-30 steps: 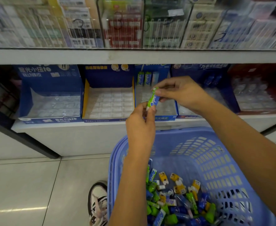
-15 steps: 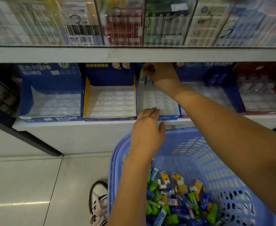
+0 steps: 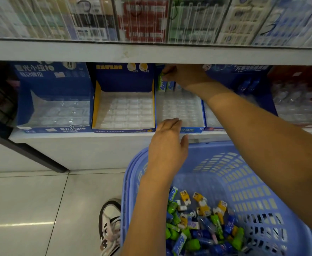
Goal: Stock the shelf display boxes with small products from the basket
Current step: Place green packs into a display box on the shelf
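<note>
1. A second ago both hands held the green packet (image 3: 161, 84) between them in front of the shelf. Now the right hand (image 3: 186, 76) alone has it, and has carried it toward 12 o'clock to the back row of the third display box (image 3: 192, 129).
2. The right fingertips pinch the top of the packet. It stands roughly upright at the box's far left corner, just beside the standing packets (image 3: 170, 85) at its 3 o'clock.
3. The left hand (image 3: 167, 145) has let go. Its fingers are straight and hold nothing, and it hovers over the front lip of the box, near the 12 o'clock rim of the basket (image 3: 225, 163).
4. Half a second ago the right hand was already at that back row, so little has moved since. The packet looks nearly seated but is not yet released.
5. For the task, this is one more piece placed. The tray is mostly bare, and many loose products (image 3: 197, 222) lie in the basket at 6 o'clock, so stocking is at an early stage.
</note>
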### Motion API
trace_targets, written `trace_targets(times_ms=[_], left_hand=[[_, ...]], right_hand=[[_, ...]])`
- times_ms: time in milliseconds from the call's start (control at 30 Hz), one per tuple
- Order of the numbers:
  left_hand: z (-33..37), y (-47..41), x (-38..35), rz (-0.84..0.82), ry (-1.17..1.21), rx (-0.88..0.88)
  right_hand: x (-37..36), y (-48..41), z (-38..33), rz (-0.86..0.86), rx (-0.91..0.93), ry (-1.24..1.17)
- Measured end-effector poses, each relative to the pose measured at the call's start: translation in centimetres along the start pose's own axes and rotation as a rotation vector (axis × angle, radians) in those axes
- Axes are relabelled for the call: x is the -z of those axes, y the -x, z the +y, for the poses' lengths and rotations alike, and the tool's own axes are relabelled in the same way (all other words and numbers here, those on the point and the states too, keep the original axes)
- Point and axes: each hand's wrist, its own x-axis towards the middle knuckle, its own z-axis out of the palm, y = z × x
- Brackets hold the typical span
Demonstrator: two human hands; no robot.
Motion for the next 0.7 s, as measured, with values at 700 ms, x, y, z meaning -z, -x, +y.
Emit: trace_targets(times_ms=[700], left_hand=[[-2.2, 6.1, -10.3, -0.674, -0.036, 0.194]], right_hand=[[-5.1, 24.1, 13.2, -0.502, -0.346, 0.085]])
